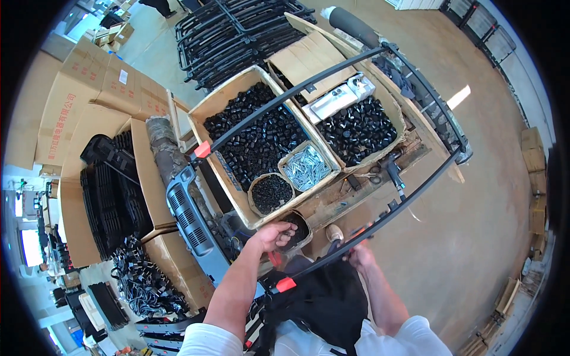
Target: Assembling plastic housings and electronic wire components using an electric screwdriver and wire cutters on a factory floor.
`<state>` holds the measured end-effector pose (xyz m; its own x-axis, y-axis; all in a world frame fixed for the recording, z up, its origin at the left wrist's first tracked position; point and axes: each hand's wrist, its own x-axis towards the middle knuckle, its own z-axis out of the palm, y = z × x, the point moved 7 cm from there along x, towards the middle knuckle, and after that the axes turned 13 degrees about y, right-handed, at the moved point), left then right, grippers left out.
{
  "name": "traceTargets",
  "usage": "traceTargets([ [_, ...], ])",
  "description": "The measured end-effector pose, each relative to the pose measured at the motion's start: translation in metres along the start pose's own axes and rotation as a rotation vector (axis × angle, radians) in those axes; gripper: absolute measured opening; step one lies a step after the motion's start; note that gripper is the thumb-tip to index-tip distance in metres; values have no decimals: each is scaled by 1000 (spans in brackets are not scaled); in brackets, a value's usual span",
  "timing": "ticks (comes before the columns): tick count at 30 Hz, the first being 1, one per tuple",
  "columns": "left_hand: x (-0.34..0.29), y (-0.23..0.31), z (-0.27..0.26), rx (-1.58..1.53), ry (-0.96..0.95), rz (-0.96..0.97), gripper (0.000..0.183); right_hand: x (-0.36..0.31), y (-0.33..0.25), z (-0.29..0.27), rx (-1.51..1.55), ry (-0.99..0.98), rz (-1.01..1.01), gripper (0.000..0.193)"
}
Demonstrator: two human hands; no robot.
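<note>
My left hand (275,236) is at the rim of a small tub of dark little parts (298,228), its fingers curled together; whatever they pinch is too small to make out. My right hand (361,256) closes round the near bar of a black tubular frame (323,261), with a small red piece by the fingers. The frame slants across the view, over the parts boxes, and has red pieces (285,284) at its left ends. Beyond my left hand stand a round tub of small black parts (272,194) and a tub of silver screws (305,168).
A large box of black caps (255,130) and another of black parts (358,130) sit on the wooden bench. A power screwdriver (394,174) and scissors (373,173) lie near its right edge. Cartons (139,172) and a grey-blue louvred panel (191,215) stand left; stacked black frames (237,35) lie behind.
</note>
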<state>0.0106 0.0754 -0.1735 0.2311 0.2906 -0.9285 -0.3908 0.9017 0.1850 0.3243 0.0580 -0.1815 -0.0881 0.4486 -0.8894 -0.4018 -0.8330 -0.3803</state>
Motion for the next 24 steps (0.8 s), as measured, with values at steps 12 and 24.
traceTargets([
  [12, -131, 19, 57, -821, -573, 249, 17, -179, -62, 9, -230, -76, -616, 60],
  [24, -143, -21, 71, -743, -191, 652, 33, -272, -147, 141, -686, -442, -1187, 54],
])
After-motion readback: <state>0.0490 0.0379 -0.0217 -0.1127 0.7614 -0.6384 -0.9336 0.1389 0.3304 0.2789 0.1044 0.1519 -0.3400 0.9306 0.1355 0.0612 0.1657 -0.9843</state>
